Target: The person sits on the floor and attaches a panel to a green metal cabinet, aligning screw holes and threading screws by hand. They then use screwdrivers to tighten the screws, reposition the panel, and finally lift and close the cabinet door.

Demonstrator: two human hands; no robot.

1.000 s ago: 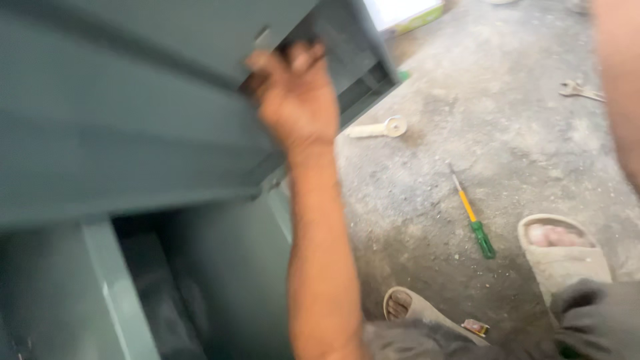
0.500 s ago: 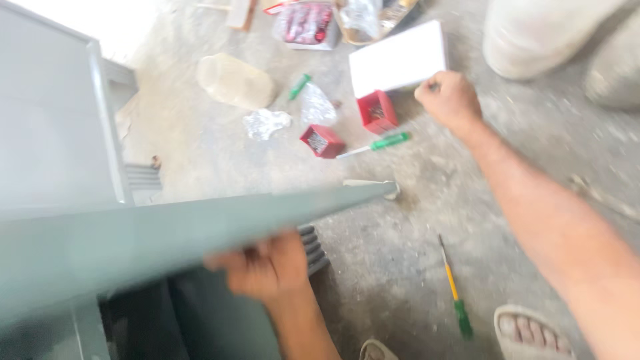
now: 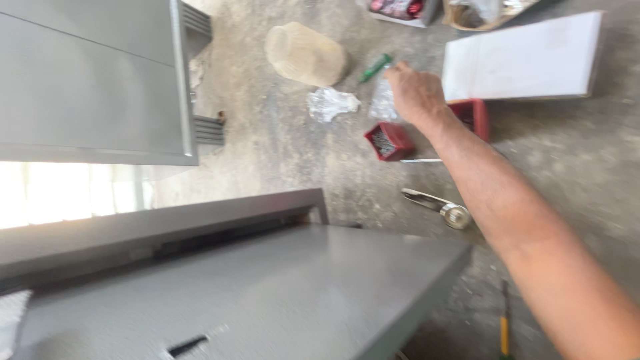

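Reaching out over the floor, the right hand [image 3: 415, 93] hangs just above the red box [image 3: 390, 141] of small parts, fingers curled, though I cannot tell if they grip anything.

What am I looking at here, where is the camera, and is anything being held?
The one picture comes from a camera worn on a person's head, looking down at a concrete floor. There is no machine, only bare hands. The right hand reaches out over the floor toward a clear plastic bag and two small red boxes; whether it grips anything is too blurred to tell. The left hand is out of view. Nearby lie a green marker, a crumpled bag, a pale plastic jar on its side, a white board and a metal tool. Grey metal cabinet panels fill the left and the foreground.
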